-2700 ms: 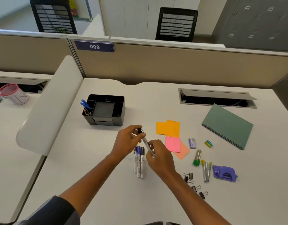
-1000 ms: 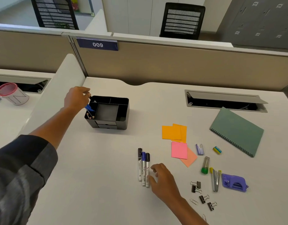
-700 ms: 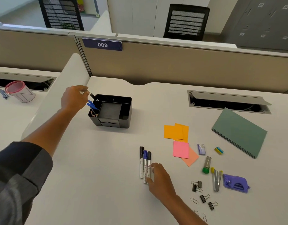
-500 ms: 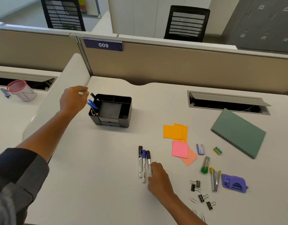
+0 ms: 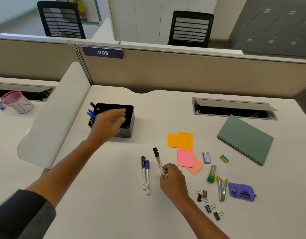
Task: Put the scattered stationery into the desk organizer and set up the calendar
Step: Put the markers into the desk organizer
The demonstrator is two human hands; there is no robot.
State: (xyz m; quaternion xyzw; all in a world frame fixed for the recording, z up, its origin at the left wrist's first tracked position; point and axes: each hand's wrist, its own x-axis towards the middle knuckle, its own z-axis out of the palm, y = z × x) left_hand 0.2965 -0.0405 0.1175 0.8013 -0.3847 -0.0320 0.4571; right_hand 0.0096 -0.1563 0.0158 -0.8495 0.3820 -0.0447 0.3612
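The right hand (image 5: 173, 180) pinches a black-capped marker (image 5: 158, 160) by its lower barrel, cap end tilted up and away toward the far left, the marker raised off the desk (image 5: 114, 213). Just left of that hand, two more markers (image 5: 145, 175) lie side by side on the desk, one black-capped and one blue-capped, touching along their length.

The left hand (image 5: 109, 123) is blurred, fingers loosely spread and holding nothing, in front of the black desk organizer (image 5: 129, 121), which stands at the far left of the desk. Blue pens (image 5: 91, 114) and a dark marker tip (image 5: 92, 105) stick out of the organizer's left compartment. The two hands are well apart.

To the right of the held marker lie orange sticky notes (image 5: 179, 140) and a pink sticky note (image 5: 185, 158) overlapping a peach one. Farther right sit a green spiral notebook (image 5: 245, 138), near it a small yellow eraser (image 5: 224, 158), and nearer still a purple hole punch (image 5: 242, 194) and black binder clips (image 5: 209, 206).
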